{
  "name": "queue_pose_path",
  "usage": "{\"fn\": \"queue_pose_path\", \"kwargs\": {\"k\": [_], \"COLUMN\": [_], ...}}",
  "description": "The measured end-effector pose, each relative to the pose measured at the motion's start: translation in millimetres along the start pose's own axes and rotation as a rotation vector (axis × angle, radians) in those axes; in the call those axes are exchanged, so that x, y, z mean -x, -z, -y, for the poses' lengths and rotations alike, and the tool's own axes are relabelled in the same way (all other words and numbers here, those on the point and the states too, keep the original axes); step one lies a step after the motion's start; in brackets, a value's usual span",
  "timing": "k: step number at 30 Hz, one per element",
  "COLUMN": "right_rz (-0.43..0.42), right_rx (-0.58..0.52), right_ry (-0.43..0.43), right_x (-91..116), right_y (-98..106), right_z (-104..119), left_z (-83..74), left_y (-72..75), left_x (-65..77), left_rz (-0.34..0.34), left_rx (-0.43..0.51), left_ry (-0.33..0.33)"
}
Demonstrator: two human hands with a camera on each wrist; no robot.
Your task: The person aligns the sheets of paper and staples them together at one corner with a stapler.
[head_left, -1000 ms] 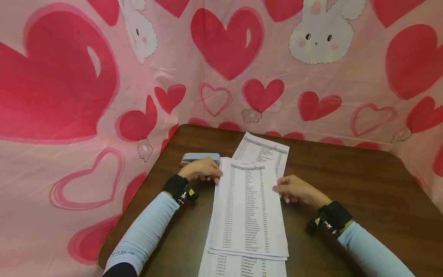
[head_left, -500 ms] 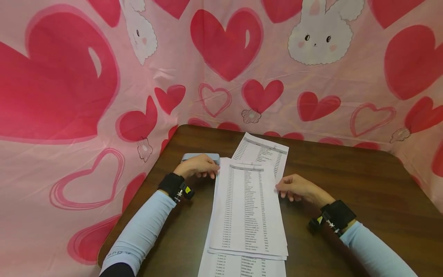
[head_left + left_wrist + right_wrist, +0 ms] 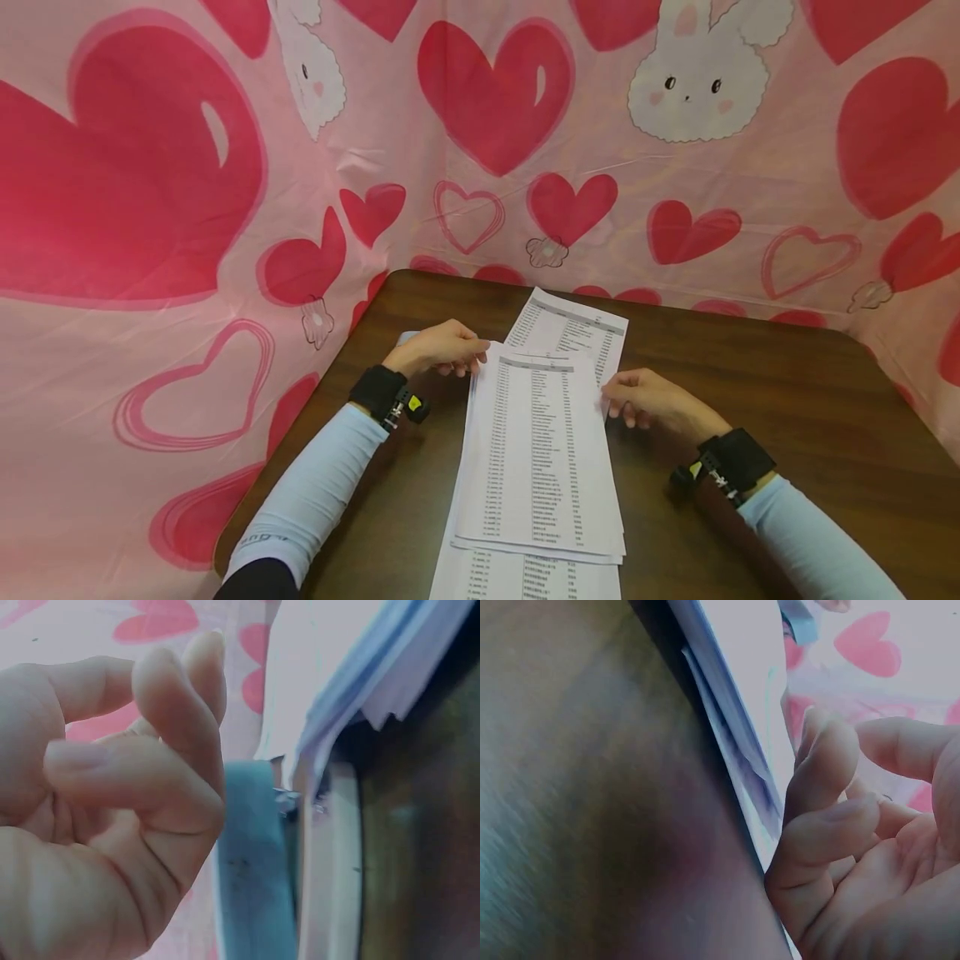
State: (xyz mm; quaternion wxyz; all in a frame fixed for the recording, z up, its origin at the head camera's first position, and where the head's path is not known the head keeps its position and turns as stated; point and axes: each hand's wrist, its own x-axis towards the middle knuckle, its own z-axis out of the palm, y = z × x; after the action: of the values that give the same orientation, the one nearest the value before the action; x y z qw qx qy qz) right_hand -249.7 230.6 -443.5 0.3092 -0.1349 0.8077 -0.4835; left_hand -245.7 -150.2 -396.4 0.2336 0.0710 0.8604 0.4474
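Observation:
In the head view, a stack of printed sheets [image 3: 540, 458] lies on the wooden table, its layers slightly offset. My left hand [image 3: 438, 348] is at the stack's upper left corner, fingers loosely bent, fingertips right by the paper edge. The left wrist view shows nothing between those fingers. A light blue stapler [image 3: 259, 862] lies beneath and behind this hand, mostly hidden by it in the head view. My right hand [image 3: 656, 402] is at the stack's right edge, bent fingertips against the paper's side. In the right wrist view, several sheet edges [image 3: 739, 727] show alongside the fingers.
Another printed sheet [image 3: 573, 325] lies tilted behind the stack, partly under it. The brown table [image 3: 787, 400] extends to the right, with rounded far corners. A pink heart-patterned cloth [image 3: 480, 108] hangs behind and to the left.
My left hand has moved slightly away from me, up to the stack's top left corner, and now covers most of the stapler. The right hand has shifted slightly up and right along the edge.

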Motion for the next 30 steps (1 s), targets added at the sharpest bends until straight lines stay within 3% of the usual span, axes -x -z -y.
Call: {"fn": "queue_pose_path", "kwargs": {"k": [9, 19, 26, 30], "right_rz": [-0.078, -0.057, -0.087, -0.112], "right_rx": [-0.025, -0.024, -0.04, -0.019], "right_ry": [-0.009, -0.005, -0.009, -0.026], "right_x": [0, -3, -10, -15], "right_y": [20, 38, 45, 50], "right_z": [6, 2, 4, 3], "left_z": [-21.7, -34.6, -41.1, -45.7], "left_y": [6.0, 10.2, 9.1, 5.7], "left_x": [-6.7, -31.1, -41.7, -47.4], "left_rz": [-0.031, -0.056, -0.124, -0.153], "left_rx": [-0.031, 0.044, 0.024, 0.046], "left_ry": [-0.132, -0.096, -0.134, -0.118]}}
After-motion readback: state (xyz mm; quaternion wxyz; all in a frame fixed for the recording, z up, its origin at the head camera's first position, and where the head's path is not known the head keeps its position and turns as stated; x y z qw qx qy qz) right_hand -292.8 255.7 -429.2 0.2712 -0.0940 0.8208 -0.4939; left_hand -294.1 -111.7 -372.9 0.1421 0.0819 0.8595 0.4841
